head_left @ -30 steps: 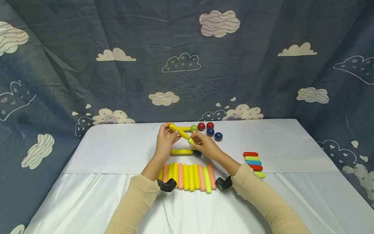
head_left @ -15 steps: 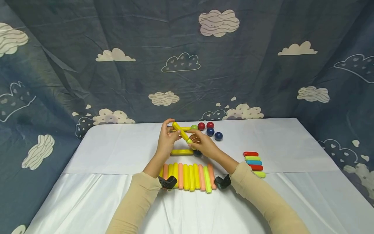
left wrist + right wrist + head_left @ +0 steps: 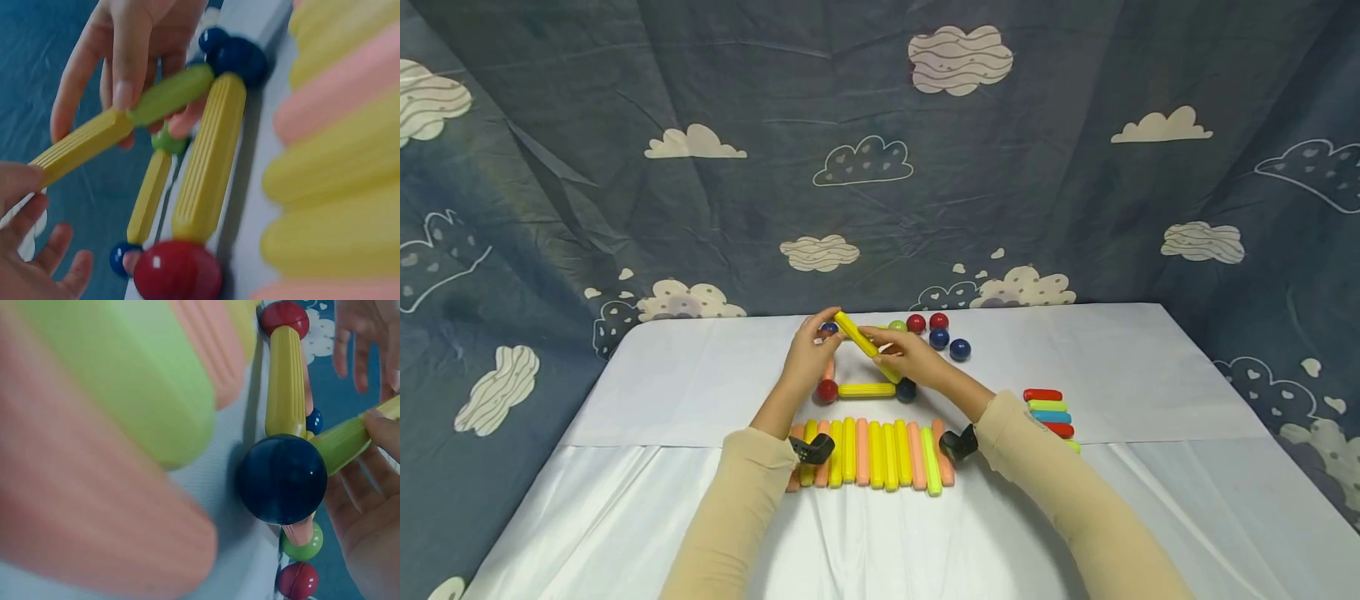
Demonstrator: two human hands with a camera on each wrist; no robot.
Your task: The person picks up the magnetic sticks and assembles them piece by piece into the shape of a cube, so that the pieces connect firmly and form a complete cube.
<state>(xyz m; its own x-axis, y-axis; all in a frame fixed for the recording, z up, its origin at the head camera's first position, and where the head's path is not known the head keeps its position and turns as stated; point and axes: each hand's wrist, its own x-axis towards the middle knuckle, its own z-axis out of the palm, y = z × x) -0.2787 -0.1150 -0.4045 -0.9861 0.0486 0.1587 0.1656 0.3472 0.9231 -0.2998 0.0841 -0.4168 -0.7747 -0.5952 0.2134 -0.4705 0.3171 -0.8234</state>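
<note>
Right now the person holds two sticks joined end to end in a slanting line above the table [image 3: 1112, 367]. The left hand [image 3: 807, 357] pinches the upper end of the ribbed yellow stick [image 3: 854, 332], its other fingers spread loose, as the left wrist view shows. The right hand [image 3: 917, 357] grips the pair where yellow meets the lime stick [image 3: 174, 95], thumb pressed near the joint. The lime one slopes down towards a dark blue ball [image 3: 906, 390]; I can't tell whether they touch. That ball ends a flat yellow bar [image 3: 867, 390], with a red ball [image 3: 827, 392] at its other end. Beyond the hands sit a green ball [image 3: 897, 326] and some red and blue ones. Nearer the person runs a row of sticks [image 3: 877, 454], yellow, peach and lime, while a small coloured stack [image 3: 1050, 407] lies off to the right.
</note>
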